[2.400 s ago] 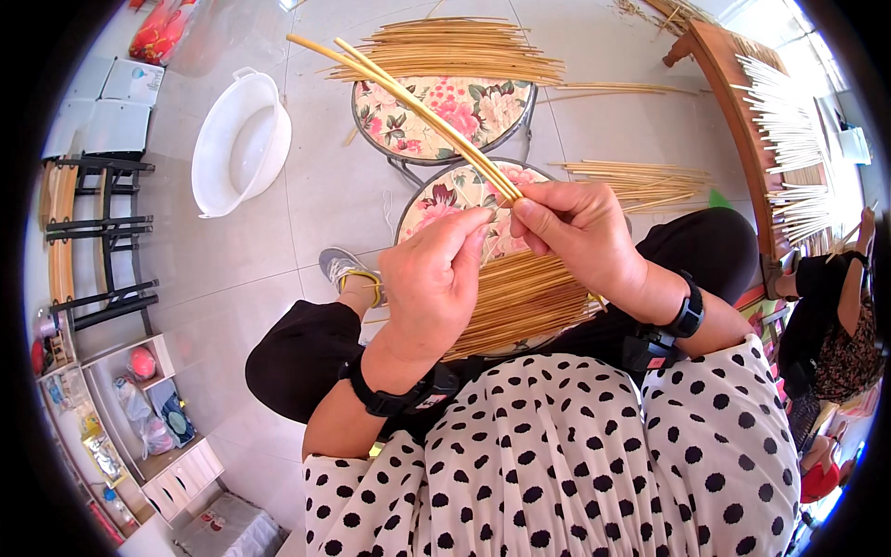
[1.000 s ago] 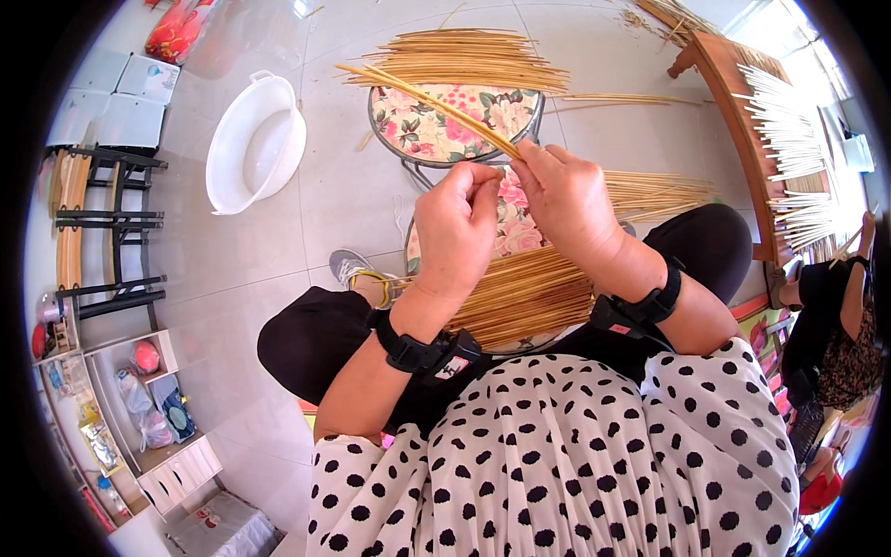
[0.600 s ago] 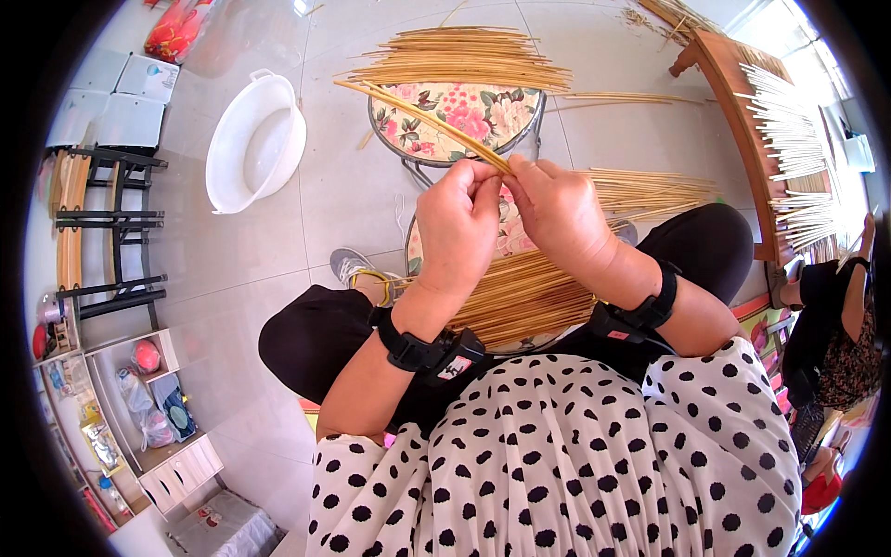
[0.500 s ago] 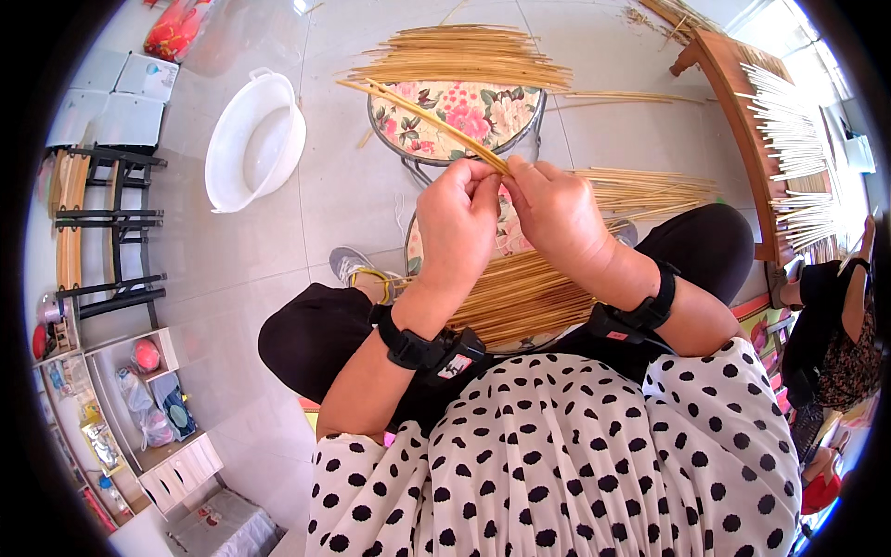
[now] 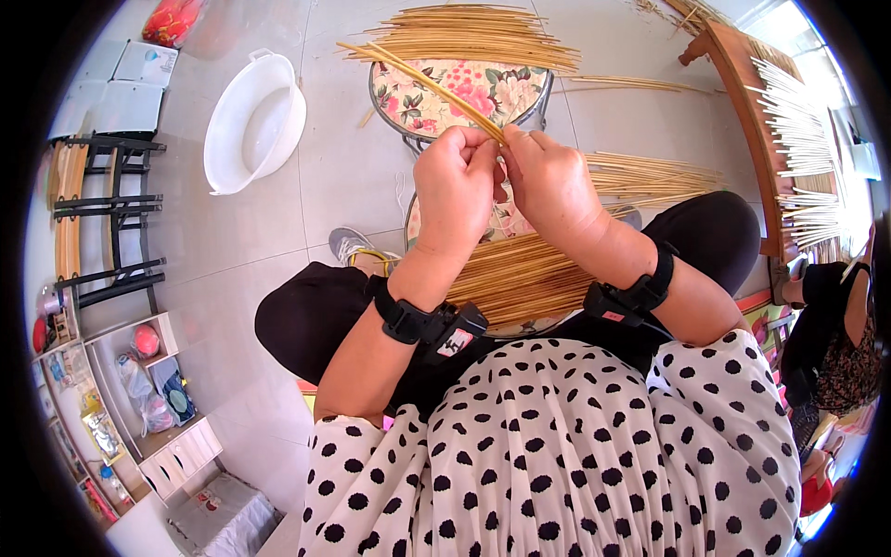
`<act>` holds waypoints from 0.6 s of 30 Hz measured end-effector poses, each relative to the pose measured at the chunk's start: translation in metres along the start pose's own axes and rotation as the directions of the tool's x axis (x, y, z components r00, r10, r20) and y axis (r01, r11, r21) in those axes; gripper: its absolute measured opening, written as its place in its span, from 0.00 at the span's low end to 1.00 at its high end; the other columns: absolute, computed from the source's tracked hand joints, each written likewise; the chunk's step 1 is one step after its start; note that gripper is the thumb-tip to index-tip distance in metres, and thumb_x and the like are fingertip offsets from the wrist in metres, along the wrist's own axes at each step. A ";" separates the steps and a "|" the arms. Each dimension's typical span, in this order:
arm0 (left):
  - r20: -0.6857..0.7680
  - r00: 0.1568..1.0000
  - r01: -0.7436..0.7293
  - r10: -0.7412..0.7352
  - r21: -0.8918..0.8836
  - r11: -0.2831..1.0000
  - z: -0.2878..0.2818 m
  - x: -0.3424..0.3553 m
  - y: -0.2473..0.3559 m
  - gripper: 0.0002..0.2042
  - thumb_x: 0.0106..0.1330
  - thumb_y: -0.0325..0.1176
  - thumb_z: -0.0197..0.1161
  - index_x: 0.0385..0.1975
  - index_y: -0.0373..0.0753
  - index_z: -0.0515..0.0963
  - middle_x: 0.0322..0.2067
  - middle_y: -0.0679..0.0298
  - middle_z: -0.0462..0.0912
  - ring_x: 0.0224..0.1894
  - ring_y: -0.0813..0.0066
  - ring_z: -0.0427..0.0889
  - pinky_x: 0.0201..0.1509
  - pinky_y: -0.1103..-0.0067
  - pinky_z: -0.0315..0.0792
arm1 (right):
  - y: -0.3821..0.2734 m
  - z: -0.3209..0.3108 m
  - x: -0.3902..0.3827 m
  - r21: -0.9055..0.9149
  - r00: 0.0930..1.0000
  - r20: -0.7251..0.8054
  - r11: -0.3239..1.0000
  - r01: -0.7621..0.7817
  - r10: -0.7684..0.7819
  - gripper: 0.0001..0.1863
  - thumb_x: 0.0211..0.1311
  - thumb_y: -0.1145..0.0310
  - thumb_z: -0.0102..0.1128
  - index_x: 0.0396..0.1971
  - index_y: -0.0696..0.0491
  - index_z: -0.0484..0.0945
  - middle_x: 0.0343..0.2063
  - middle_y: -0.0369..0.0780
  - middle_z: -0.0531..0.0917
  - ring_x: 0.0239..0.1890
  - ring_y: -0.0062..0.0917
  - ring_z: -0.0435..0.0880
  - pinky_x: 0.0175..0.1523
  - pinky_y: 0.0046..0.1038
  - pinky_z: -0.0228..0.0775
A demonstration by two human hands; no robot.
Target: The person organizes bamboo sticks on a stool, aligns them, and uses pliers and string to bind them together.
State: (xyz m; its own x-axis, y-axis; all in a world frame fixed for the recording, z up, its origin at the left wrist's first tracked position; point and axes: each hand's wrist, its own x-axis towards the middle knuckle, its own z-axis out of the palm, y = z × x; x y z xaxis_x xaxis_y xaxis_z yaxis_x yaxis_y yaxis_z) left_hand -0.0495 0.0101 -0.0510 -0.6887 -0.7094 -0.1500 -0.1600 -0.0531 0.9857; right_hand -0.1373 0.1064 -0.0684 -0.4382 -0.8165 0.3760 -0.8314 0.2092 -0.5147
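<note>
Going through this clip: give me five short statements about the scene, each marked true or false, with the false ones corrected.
1. The right hand grips the held sticks near one end. True.
2. The left hand rests on the lap. False: it is raised close beside the right hand.
3. White sticks lie on the brown bench. True.
4. The white basin stands to the person's right. False: it stands to the left.
5. The shirt is striped. False: it has black dots on white.
</note>
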 end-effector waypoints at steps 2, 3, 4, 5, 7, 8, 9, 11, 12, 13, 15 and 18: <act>0.002 1.000 0.001 -0.001 0.022 1.000 0.000 0.002 0.000 0.06 0.66 0.26 0.57 0.31 0.29 0.76 0.20 0.62 0.79 0.18 0.80 0.77 0.19 0.82 0.73 | 0.003 0.007 -0.003 0.026 1.000 -0.021 1.000 -0.009 0.010 0.10 0.54 0.78 0.58 0.38 0.59 0.73 0.23 0.46 0.77 0.24 0.43 0.80 0.28 0.38 0.74; 0.000 1.000 0.011 -0.011 0.040 0.999 0.001 0.003 -0.001 0.06 0.66 0.26 0.57 0.31 0.29 0.76 0.21 0.62 0.79 0.19 0.79 0.77 0.19 0.82 0.73 | 0.004 0.010 -0.005 0.037 0.999 -0.030 0.999 -0.015 0.016 0.08 0.57 0.78 0.58 0.37 0.58 0.74 0.22 0.46 0.77 0.25 0.44 0.79 0.27 0.37 0.73; -0.002 1.000 0.021 -0.021 0.059 0.998 0.001 0.004 -0.002 0.07 0.67 0.26 0.57 0.31 0.28 0.76 0.21 0.61 0.80 0.19 0.79 0.78 0.19 0.82 0.73 | 0.005 0.011 -0.005 0.055 0.999 -0.033 0.998 -0.030 0.032 0.09 0.57 0.78 0.58 0.38 0.58 0.74 0.22 0.45 0.77 0.25 0.44 0.79 0.28 0.37 0.73; 0.027 0.999 0.031 -0.033 0.095 0.995 0.000 0.005 -0.001 0.07 0.67 0.27 0.57 0.31 0.28 0.76 0.21 0.61 0.80 0.19 0.79 0.78 0.20 0.82 0.73 | 0.006 0.012 -0.005 0.072 0.998 -0.036 0.996 -0.045 0.048 0.09 0.57 0.77 0.58 0.38 0.57 0.74 0.22 0.45 0.77 0.25 0.44 0.79 0.28 0.37 0.73; 0.074 0.996 0.032 -0.045 0.165 0.986 -0.005 0.011 0.005 0.08 0.67 0.28 0.57 0.32 0.29 0.76 0.21 0.61 0.80 0.20 0.78 0.79 0.21 0.83 0.73 | 0.008 0.011 0.001 0.083 0.997 -0.065 0.996 -0.045 0.051 0.09 0.58 0.77 0.58 0.39 0.57 0.75 0.23 0.45 0.78 0.25 0.44 0.79 0.28 0.37 0.73; 0.090 0.995 0.024 -0.040 0.175 0.984 -0.006 0.012 0.010 0.07 0.67 0.28 0.57 0.32 0.29 0.76 0.20 0.61 0.80 0.19 0.77 0.79 0.21 0.82 0.73 | 0.009 0.010 0.003 0.078 0.995 -0.088 0.996 -0.039 0.046 0.08 0.58 0.77 0.58 0.39 0.57 0.75 0.23 0.45 0.78 0.25 0.44 0.79 0.28 0.37 0.73; 0.107 0.994 0.014 -0.034 0.189 0.982 -0.008 0.014 0.015 0.07 0.67 0.28 0.57 0.32 0.30 0.76 0.20 0.61 0.80 0.19 0.77 0.79 0.22 0.82 0.72 | 0.011 0.009 0.006 0.076 0.992 -0.114 0.997 -0.035 0.043 0.08 0.59 0.76 0.58 0.39 0.57 0.75 0.24 0.45 0.78 0.25 0.44 0.79 0.28 0.37 0.73; 0.104 0.993 -0.080 0.047 0.343 0.936 -0.014 0.014 0.020 0.06 0.66 0.29 0.58 0.33 0.32 0.77 0.21 0.61 0.80 0.19 0.75 0.79 0.24 0.80 0.72 | 0.014 0.006 0.006 0.014 0.996 -0.088 1.000 -0.011 0.013 0.09 0.56 0.76 0.57 0.37 0.56 0.73 0.24 0.45 0.78 0.25 0.43 0.80 0.28 0.38 0.74; 0.097 0.988 -0.155 0.124 0.478 0.865 -0.020 0.014 0.021 0.05 0.65 0.28 0.59 0.33 0.33 0.77 0.22 0.61 0.80 0.20 0.74 0.80 0.25 0.79 0.72 | 0.015 0.003 0.006 -0.017 0.997 -0.076 1.000 -0.003 0.002 0.09 0.55 0.77 0.57 0.36 0.56 0.73 0.25 0.45 0.78 0.25 0.43 0.80 0.29 0.38 0.74; 0.099 0.975 -0.218 0.199 0.602 0.768 -0.026 0.014 0.022 0.05 0.64 0.28 0.59 0.34 0.34 0.77 0.23 0.61 0.81 0.22 0.72 0.80 0.27 0.78 0.72 | 0.015 0.001 0.006 -0.042 0.998 -0.057 0.999 0.005 -0.008 0.10 0.55 0.77 0.57 0.37 0.56 0.73 0.25 0.44 0.78 0.25 0.42 0.80 0.29 0.38 0.74; 0.039 0.851 -0.397 0.523 0.700 0.594 -0.036 0.017 0.024 0.04 0.62 0.29 0.61 0.35 0.37 0.78 0.27 0.61 0.80 0.27 0.69 0.81 0.31 0.76 0.72 | 0.014 -0.003 0.005 -0.090 1.000 -0.015 0.996 0.021 -0.022 0.11 0.54 0.77 0.57 0.39 0.56 0.73 0.26 0.43 0.78 0.26 0.40 0.81 0.29 0.36 0.74; 0.182 0.675 -0.522 0.715 0.803 0.288 -0.045 0.020 0.033 0.07 0.58 0.29 0.64 0.36 0.41 0.78 0.32 0.63 0.78 0.38 0.66 0.79 0.44 0.71 0.70 | 0.016 -0.006 0.006 -0.156 0.997 0.018 0.985 0.077 -0.075 0.15 0.52 0.76 0.58 0.42 0.55 0.73 0.27 0.41 0.77 0.27 0.37 0.82 0.29 0.35 0.75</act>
State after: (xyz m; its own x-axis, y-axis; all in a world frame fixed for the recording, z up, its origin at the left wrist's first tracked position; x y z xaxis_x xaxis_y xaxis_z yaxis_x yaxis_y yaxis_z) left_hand -0.0365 -0.0374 -0.0183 -0.7081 -0.3886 0.5895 -0.2542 0.9192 0.3007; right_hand -0.1550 0.1083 -0.0697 -0.3685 -0.8392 0.4000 -0.9056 0.2270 -0.3582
